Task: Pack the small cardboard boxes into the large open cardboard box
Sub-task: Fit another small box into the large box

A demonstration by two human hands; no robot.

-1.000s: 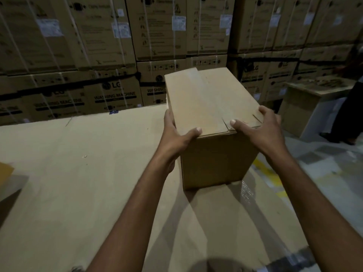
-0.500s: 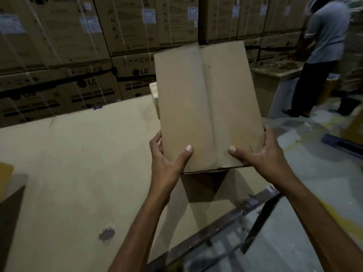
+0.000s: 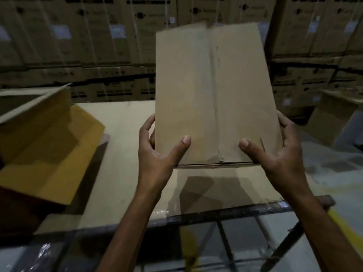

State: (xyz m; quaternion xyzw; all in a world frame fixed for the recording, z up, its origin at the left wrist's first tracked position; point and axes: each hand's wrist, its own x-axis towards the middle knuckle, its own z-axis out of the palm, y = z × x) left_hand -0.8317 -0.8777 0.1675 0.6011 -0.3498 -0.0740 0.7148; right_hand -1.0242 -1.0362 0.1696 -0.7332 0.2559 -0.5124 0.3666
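Above the desk (image 3: 125, 154), straight ahead of the person, the small box (image 3: 214, 95) was held clear of the surface, its long axis running away from the body. The left hand (image 3: 157, 154) and right hand (image 3: 279, 154) were clamped on its near corners, thumbs on the upper face. The large open box (image 3: 39, 114) lay off to the left, nearer the left hand, so the carry would probably have to swing leftward.

One left hand (image 3: 155, 154), one right hand (image 3: 279, 156), one small box (image 3: 212, 95), one large open box (image 3: 45, 146), one table (image 3: 125, 173).
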